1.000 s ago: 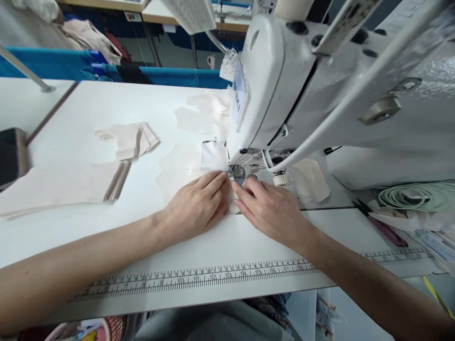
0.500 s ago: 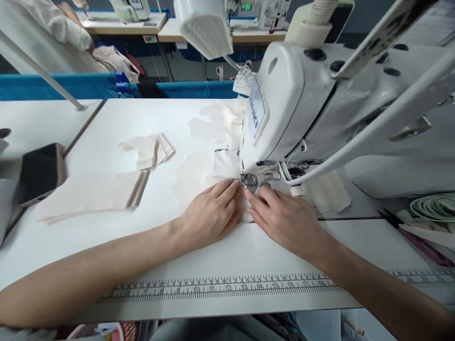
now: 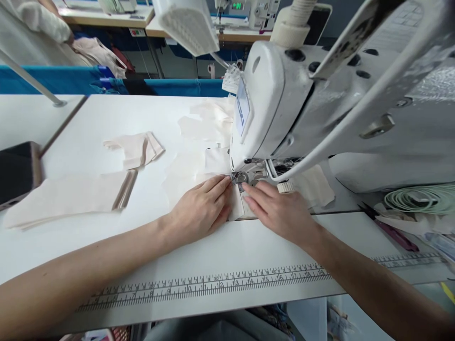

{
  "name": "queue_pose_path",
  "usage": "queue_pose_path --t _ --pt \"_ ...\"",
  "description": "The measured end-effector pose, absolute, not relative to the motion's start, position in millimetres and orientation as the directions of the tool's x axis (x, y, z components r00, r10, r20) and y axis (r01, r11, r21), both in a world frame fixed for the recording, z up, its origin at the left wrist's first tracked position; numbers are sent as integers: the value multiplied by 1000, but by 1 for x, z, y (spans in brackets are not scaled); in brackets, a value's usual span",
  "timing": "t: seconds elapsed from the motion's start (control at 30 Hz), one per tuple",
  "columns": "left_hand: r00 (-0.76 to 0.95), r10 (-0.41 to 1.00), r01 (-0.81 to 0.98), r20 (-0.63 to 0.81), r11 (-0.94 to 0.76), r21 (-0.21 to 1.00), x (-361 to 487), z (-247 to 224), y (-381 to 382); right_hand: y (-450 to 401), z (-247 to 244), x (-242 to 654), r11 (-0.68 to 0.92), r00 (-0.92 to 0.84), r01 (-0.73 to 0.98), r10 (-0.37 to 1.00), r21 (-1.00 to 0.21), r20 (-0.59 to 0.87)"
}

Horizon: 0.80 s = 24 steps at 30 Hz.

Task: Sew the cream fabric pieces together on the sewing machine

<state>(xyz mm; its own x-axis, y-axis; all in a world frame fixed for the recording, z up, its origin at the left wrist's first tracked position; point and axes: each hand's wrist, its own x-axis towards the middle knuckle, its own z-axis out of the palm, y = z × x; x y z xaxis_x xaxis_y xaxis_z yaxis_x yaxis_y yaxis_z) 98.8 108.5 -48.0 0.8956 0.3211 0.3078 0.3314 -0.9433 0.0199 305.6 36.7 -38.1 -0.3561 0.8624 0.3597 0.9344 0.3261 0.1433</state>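
Note:
A white sewing machine [image 3: 263,104] stands at the centre right, its presser foot [image 3: 240,178] low over pale fabric [image 3: 235,203]. My left hand [image 3: 201,206] presses on this fabric just left of the foot, its fingers together and pointing at the foot. To the right of the foot, my right hand [image 3: 280,208] rests with its fingers bent and somewhat apart, fingertips near the fabric's right edge; nothing is visibly gripped in it. More cream fabric [image 3: 185,173] lies flat beyond my left hand.
Cut fabric stacks [image 3: 67,196] and a folded piece [image 3: 138,149] lie left, beside a phone [image 3: 19,170]. Dark-bladed scissors [image 3: 394,232] and a green cord coil [image 3: 419,198] are right. A ruler strip [image 3: 220,284] runs along the front edge. A person's sleeve [image 3: 46,26] shows behind.
The whole view has shifted, so most things sit further left. My right hand has moved slightly away from the foot and its fingers have straightened a little, showing more fabric between my hands.

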Motion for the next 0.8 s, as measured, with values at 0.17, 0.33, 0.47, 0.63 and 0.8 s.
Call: queue_pose_path --t 0.17,0.33,0.47,0.63,0.8 --pt "886 332 342 324 -939 29 99 -47 108 55 -40 332 263 -200 962 853 -67 481" --pt "882 339 335 326 -940 73 98 -47 107 59 -44 336 244 -167 964 867 -108 469" --pt "887 326 336 327 -941 27 98 -46 107 56 -43 334 227 -144 965 878 -133 457" --pt "884 346 371 315 -929 -21 97 -36 98 49 -37 333 318 -246 930 911 -184 331" --pt "899 272 290 343 -957 1 93 -23 78 36 -30 329 488 -437 826 871 -283 224"
